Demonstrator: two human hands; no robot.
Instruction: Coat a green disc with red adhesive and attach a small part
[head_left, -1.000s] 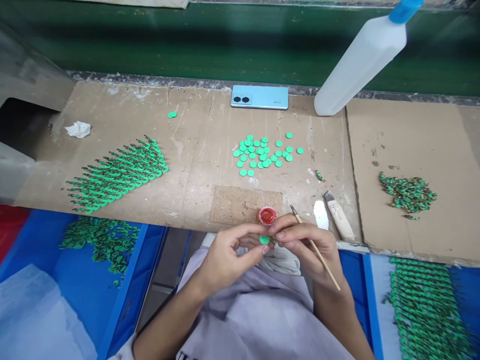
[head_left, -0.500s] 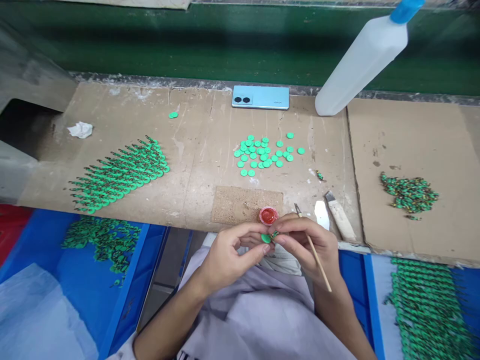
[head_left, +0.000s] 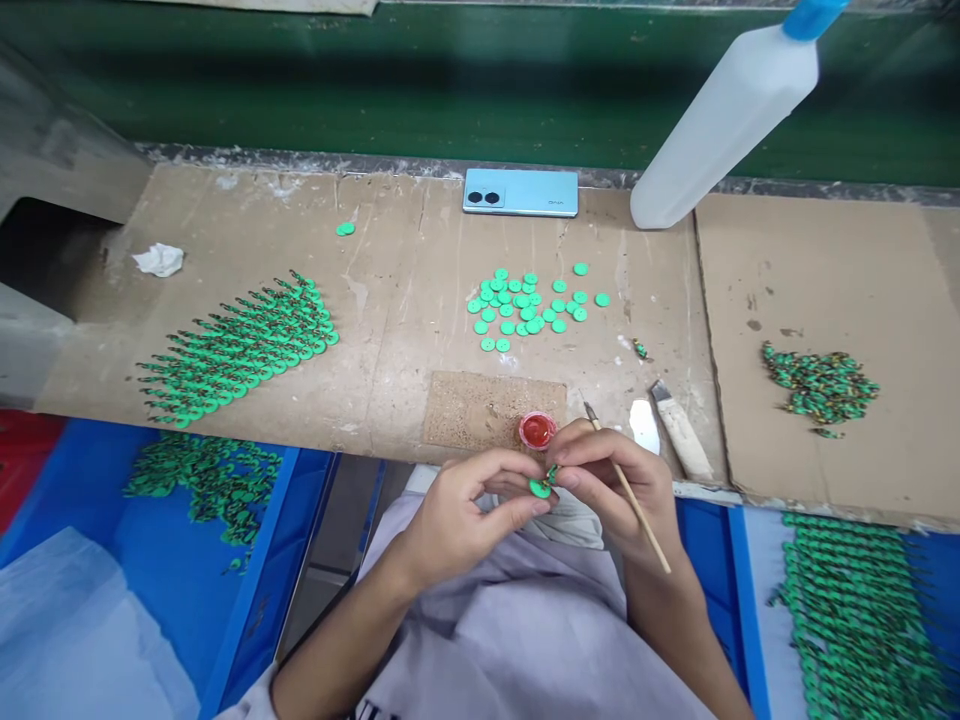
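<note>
Head view: close fingerwork beside the red pot [head_left: 536,431]

From here, the left hand [head_left: 466,510] pinches a green disc [head_left: 539,489]; the right hand [head_left: 619,480] pinches a small green piece [head_left: 552,474] at its edge, a thin brush [head_left: 637,514] tucked between its fingers. I'd hold the disc steady, work only with the right fingertips, and keep the brush tip off both.

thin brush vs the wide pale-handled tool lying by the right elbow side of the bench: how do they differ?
The thin brush is held in the right hand; the wide tool lies on the work surface. The thin brush has a slim, rod-like handle, the wide tool a broad one. The thin brush is tan, the wide tool whitish and smudged. Both have a darker far end.
</note>
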